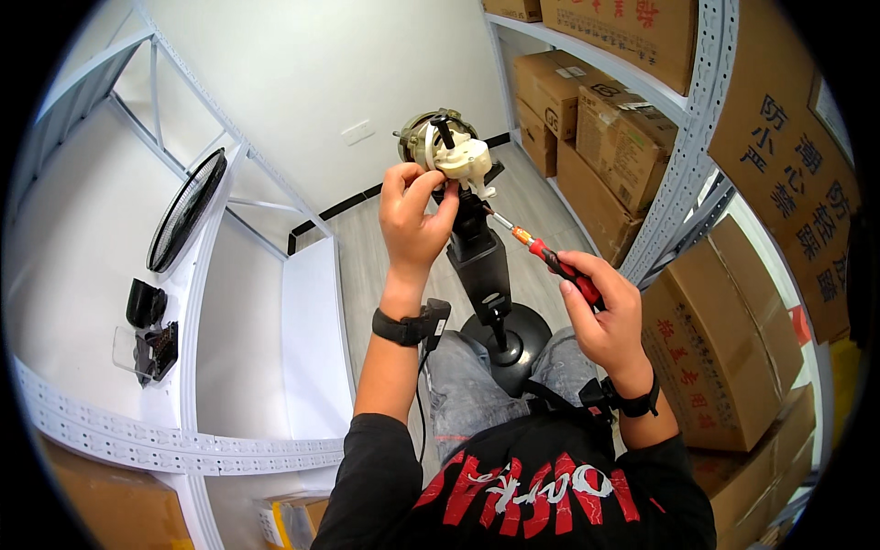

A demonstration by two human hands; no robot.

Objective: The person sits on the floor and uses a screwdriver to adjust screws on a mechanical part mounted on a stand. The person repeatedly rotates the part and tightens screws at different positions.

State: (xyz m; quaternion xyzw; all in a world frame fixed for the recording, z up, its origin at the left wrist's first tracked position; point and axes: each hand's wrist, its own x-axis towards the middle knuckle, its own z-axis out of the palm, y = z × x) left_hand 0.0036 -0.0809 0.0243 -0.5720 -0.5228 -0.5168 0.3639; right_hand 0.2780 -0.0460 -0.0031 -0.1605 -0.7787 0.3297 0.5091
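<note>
A stand fan's bare head is in front of me, its cream motor housing (466, 160) on top of a black stand (481, 270). The stand's round black base (522, 335) is on the floor between my legs. My left hand (412, 220) is closed on the lower left side of the fan motor, thumb and forefinger together; its fingertips are partly hidden against it. My right hand (600, 312) grips the red and black handle of a screwdriver (543, 252). The shaft points up and left, and its tip is at the black neck just beneath the motor.
On the left, a white shelf (188, 367) holds a round black fan grille (188, 211), a black plastic cover (145, 302) and a small clear case of dark parts (160, 353). A metal rack (692, 156) with cardboard boxes (623, 137) lines the right. More large cartons (724, 339) stand by my right arm.
</note>
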